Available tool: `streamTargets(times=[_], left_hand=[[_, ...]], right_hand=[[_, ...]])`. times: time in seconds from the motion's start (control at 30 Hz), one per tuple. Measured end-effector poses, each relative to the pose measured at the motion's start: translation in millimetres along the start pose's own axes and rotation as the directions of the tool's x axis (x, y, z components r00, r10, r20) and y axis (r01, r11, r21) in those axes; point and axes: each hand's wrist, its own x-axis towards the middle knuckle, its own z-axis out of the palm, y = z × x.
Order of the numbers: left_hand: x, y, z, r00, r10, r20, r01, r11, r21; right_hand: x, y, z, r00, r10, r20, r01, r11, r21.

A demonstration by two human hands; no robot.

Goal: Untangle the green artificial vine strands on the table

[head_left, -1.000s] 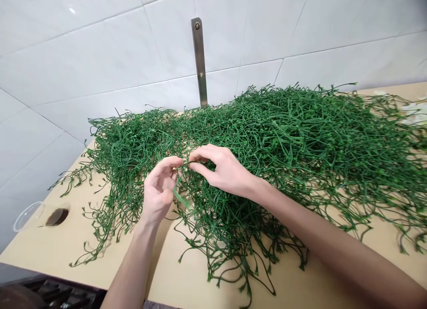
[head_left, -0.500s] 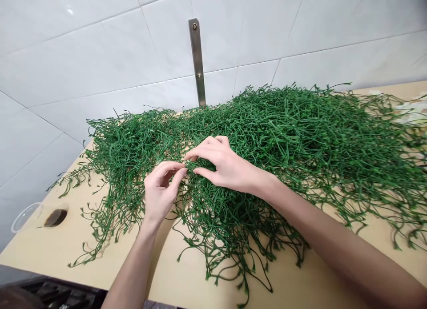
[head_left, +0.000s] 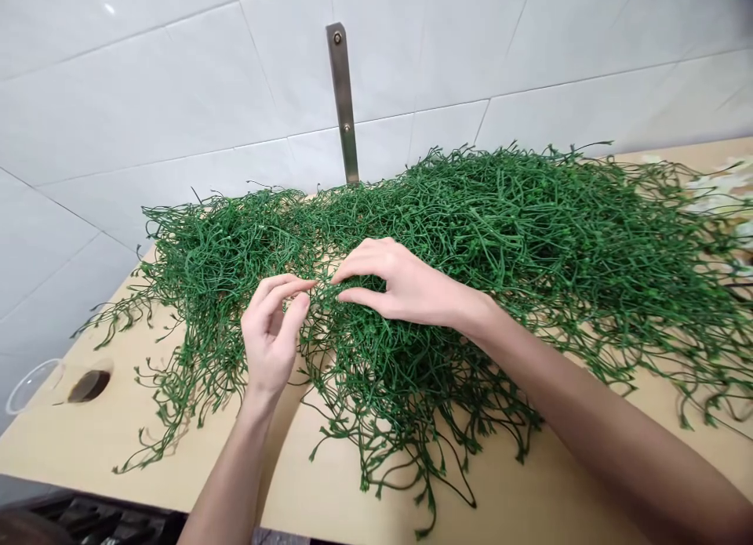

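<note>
A big tangle of green artificial vine strands point(head_left: 500, 239) lies across a tan tabletop point(head_left: 529, 498). My left hand point(head_left: 271, 333) is at the pile's front edge, thumb and forefinger pinched on a thin green strand. My right hand point(head_left: 403, 286) rests on top of the pile just to the right, its fingertips pinched on strands facing the left hand's. The two pinches almost touch. Loose strand ends trail toward the table's near edge.
A clear plastic cup point(head_left: 35, 380) lies on its side at the table's left end, by a dark round hole point(head_left: 88, 386). A metal bracket point(head_left: 342, 98) is screwed to the white tiled wall behind. Pale objects point(head_left: 729, 192) sit at the far right.
Both hands shifted slightly left and stay pinched together on the strands. The green leaf-like piece hanging below my left hand a second ago no longer shows.
</note>
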Motion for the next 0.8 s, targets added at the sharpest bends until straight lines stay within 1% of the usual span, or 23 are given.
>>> streamTargets(times=[0.07, 0.13, 0.17, 0.23, 0.3, 0.33, 0.37, 0.4, 0.43, 0.47, 0.53, 0.6, 0.63, 0.67, 0.7, 0.73, 0.8], left_hand=[[-1.6, 1.6, 3.6, 0.999, -0.031, 0.019, 0.033, 0.998, -0.060], [-2.6, 2.0, 7.1, 0.993, -0.107, 0.044, 0.111, 0.987, -0.119], [-2.7, 1.7, 8.1, 0.989, -0.142, 0.040, 0.146, 0.981, -0.126], [-1.8, 0.2, 8.0, 0.983, -0.183, 0.004, 0.183, 0.980, -0.081], [0.0, -2.2, 5.1, 0.981, -0.192, -0.038, 0.191, 0.981, -0.018], [1.0, -3.4, 3.0, 0.976, -0.209, -0.060, 0.209, 0.978, -0.013], [2.2, -4.3, 0.7, 0.966, -0.246, -0.080, 0.244, 0.969, -0.045], [3.3, -4.9, -1.5, 0.949, -0.302, -0.093, 0.291, 0.950, -0.117], [4.5, -4.9, -3.5, 0.924, -0.370, -0.090, 0.345, 0.913, -0.217], [5.7, -4.4, -5.1, 0.895, -0.442, -0.060, 0.402, 0.857, -0.323], [7.6, -2.1, -6.9, 0.834, -0.548, 0.057, 0.505, 0.719, -0.477], [8.2, 0.7, -6.6, 0.779, -0.605, 0.167, 0.593, 0.622, -0.511], [7.9, 1.7, -5.7, 0.757, -0.622, 0.202, 0.626, 0.600, -0.499], [7.1, 2.2, -4.5, 0.747, -0.627, 0.221, 0.644, 0.598, -0.477], [5.9, 2.2, -2.9, 0.747, -0.624, 0.230, 0.651, 0.617, -0.443], [4.6, 1.8, -1.1, 0.757, -0.611, 0.232, 0.647, 0.651, -0.398], [2.0, 0.1, 2.9, 0.793, -0.565, 0.229, 0.610, 0.736, -0.294]], right_hand=[[0.8, -2.1, 3.2, 1.000, -0.014, 0.025, 0.014, 1.000, 0.006], [1.2, -1.9, 5.2, 0.999, -0.035, -0.006, 0.035, 0.999, 0.022], [1.3, -1.0, 5.4, 0.998, -0.043, -0.048, 0.044, 0.999, 0.023], [1.3, 1.9, 3.4, 0.985, -0.042, -0.168, 0.043, 0.999, 0.005], [1.2, 4.1, -0.9, 0.956, -0.026, -0.292, 0.022, 1.000, -0.016], [1.0, 4.3, -3.6, 0.938, -0.010, -0.346, 0.004, 1.000, -0.018], [0.9, 3.9, -6.2, 0.921, 0.014, -0.390, -0.018, 1.000, -0.009], [0.7, 2.7, -8.6, 0.908, 0.045, -0.416, -0.044, 0.999, 0.012], [0.5, 0.9, -10.7, 0.907, 0.084, -0.413, -0.072, 0.996, 0.046], [0.3, -1.3, -12.3, 0.918, 0.128, -0.376, -0.101, 0.991, 0.090], [0.0, -6.0, -14.1, 0.955, 0.195, -0.222, -0.156, 0.971, 0.183], [0.1, -9.2, -14.1, 0.975, 0.218, -0.052, -0.199, 0.947, 0.252], [0.2, -9.9, -13.6, 0.975, 0.223, 0.003, -0.215, 0.936, 0.279], [0.2, -9.8, -13.0, 0.973, 0.227, 0.037, -0.227, 0.925, 0.304], [0.2, -9.0, -12.2, 0.972, 0.228, 0.059, -0.235, 0.914, 0.330], [0.1, -7.5, -11.3, 0.971, 0.225, 0.080, -0.239, 0.903, 0.357], [-0.5, -3.2, -9.3, 0.969, 0.212, 0.127, -0.246, 0.878, 0.410]])
